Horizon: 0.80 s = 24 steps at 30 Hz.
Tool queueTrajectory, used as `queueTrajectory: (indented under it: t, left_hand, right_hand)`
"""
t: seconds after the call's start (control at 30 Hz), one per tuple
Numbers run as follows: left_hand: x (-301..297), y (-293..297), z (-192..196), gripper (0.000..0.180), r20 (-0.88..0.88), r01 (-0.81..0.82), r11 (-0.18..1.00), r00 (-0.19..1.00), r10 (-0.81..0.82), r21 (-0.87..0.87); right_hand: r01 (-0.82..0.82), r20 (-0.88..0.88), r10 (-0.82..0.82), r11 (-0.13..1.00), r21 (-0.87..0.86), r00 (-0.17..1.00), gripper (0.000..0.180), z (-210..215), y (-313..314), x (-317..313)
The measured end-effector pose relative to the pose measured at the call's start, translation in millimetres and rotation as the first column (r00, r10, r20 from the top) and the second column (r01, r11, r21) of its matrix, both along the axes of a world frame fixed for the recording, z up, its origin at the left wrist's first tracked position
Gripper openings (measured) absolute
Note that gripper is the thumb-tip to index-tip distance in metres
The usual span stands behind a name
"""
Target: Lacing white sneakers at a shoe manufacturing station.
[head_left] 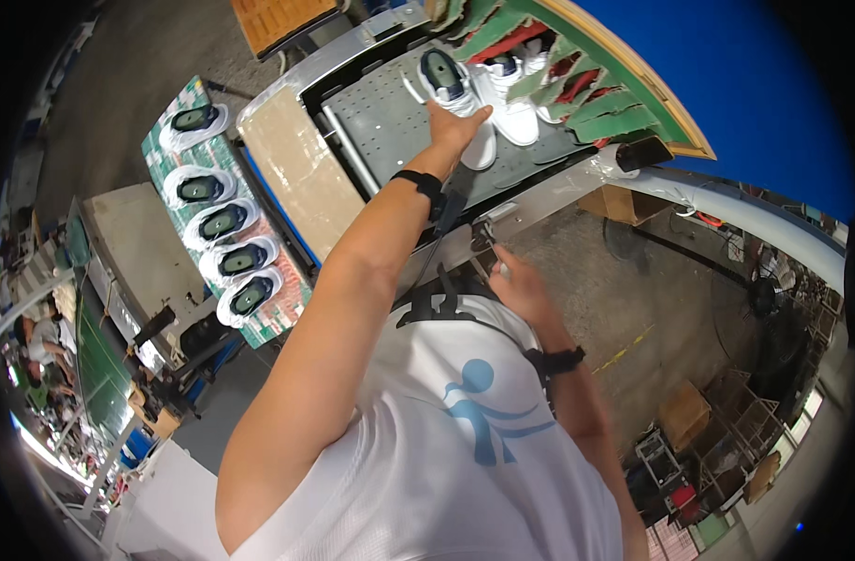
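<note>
My left hand [453, 129] reaches forward over a grey perforated conveyor bed and is closed around the front of a white sneaker [481, 151] with a dark insole. Right beside that shoe stands another white sneaker [516, 123]. More white shoes lie behind it, partly hidden by torn green and red curtain strips [610, 117]. Close to my waist, by the machine's metal edge, my right hand [523, 288] is curled with the index finger forward. Something small and pale shows at its fingers, too blurred to name.
To the left, several white sneakers [223, 222] stand in a row on a narrow board [282, 318] covered in patterned tape. A tan panel [296, 154] lies between board and conveyor. The wood-edged tunnel opening [675, 112] rises at the far right. A fan [762, 297] stands farther right.
</note>
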<state>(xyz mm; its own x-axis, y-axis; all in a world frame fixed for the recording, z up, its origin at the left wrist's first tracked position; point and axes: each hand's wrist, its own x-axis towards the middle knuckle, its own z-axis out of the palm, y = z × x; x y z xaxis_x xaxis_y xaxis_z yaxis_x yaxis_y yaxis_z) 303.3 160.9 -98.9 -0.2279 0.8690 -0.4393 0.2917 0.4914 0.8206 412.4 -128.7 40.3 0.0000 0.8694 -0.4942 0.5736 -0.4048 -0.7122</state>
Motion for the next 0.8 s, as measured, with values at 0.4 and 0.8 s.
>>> queueTrajectory:
  t: [0.4, 0.8]
  left_hand:
    - [-119.2, -21.5, 65.7, 0.039, 0.624, 0.147, 0.976, 0.781, -0.013, -0.164]
    - [-267.0, -222.8, 70.2, 0.058, -0.259, -0.098, 0.995, 0.961, 0.093, -0.006]
  right_hand:
    - [0.151, -0.166, -0.177, 0.976, -0.159, 0.97, 0.055, 3.3, 6.6, 33.0]
    - [-0.513, -0.303, 0.526, 0.849, 0.126, 0.795, 0.059, 10.3, 109.4, -83.5]
